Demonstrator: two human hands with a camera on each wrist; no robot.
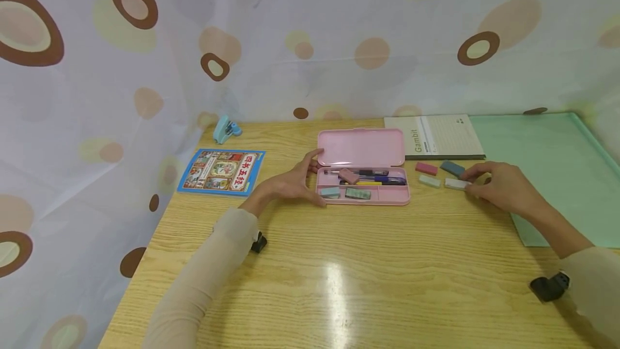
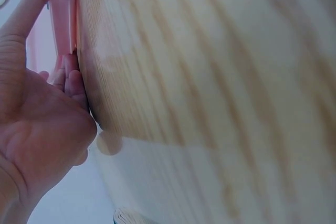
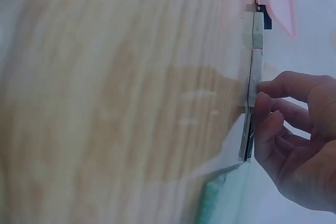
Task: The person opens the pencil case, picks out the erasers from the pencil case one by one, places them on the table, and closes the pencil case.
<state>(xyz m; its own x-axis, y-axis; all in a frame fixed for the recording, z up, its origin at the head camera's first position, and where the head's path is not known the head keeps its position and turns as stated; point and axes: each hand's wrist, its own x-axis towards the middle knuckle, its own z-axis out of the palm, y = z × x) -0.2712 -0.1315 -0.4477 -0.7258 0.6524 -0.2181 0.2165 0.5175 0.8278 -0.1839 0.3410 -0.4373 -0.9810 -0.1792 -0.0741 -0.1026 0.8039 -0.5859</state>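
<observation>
- The pink pencil case (image 1: 362, 168) lies open in the middle of the wooden table (image 1: 339, 273), lid flat toward the far wall.
- Inside it sit pens (image 1: 373, 176) along the long compartment, a pink eraser (image 1: 348, 176) tilted over them, and a light blue eraser (image 1: 330, 192) and a green eraser (image 1: 358, 194) in the front compartments.
- The left hand (image 1: 293, 182) rests at the case's left end, fingers fairly straight and spread, thumb up by the lid corner and fingertips touching the front left edge; the left wrist view shows the fingers (image 2: 71, 80) pressed against the pink plastic.
- The right hand (image 1: 499, 185) is just right of the case, fingers curled, pinching a white eraser (image 1: 457, 183) that lies on the table.
- Close by, between that hand and the case, lie a red eraser (image 1: 426, 168), a dark blue eraser (image 1: 452, 168) and a pale green eraser (image 1: 429, 181).
- Behind them lies a notebook (image 1: 436, 136), touching a green mat (image 1: 557, 166) on the right.
- Toward the left are a colourful book (image 1: 222, 170) and, farther back, a small blue stapler (image 1: 226, 129).
</observation>
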